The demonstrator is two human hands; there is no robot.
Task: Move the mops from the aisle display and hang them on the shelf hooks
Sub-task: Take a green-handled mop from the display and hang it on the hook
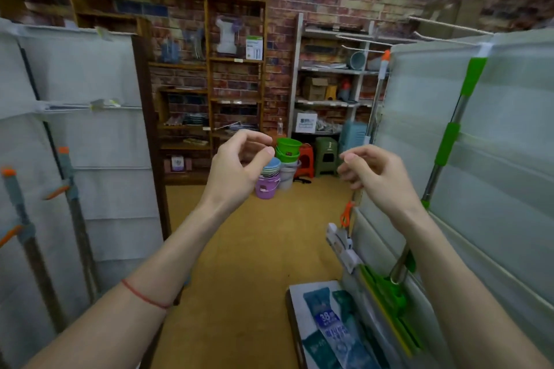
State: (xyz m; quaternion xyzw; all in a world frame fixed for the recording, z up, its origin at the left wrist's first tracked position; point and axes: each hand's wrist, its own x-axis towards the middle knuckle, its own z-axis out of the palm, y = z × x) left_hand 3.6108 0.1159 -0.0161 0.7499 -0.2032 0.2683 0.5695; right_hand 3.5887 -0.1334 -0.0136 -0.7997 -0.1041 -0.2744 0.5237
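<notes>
Both of my hands are raised in the aisle and hold nothing. My left hand (pixel 239 166) has its fingers curled loosely apart; my right hand (pixel 374 171) is the same, close to the right shelf. A green-handled mop (pixel 448 141) leans against the white right shelf panel (pixel 509 144), its green head (pixel 389 296) near the floor. An orange-tipped mop (pixel 378 90) stands farther back at that panel's edge. On the left, two grey mops with orange tips (pixel 67 177) (pixel 18 204) rest against the white left panel (pixel 99 129).
Stacked coloured buckets (pixel 277 168) and plastic stools (pixel 317 156) stand at the aisle's far end, before wooden shelves (pixel 209 93) and a white rack (pixel 329 78). A box of packaged goods (pixel 326 323) lies on the floor at lower right. Wire hooks (pixel 443 25) jut from the right shelf's top.
</notes>
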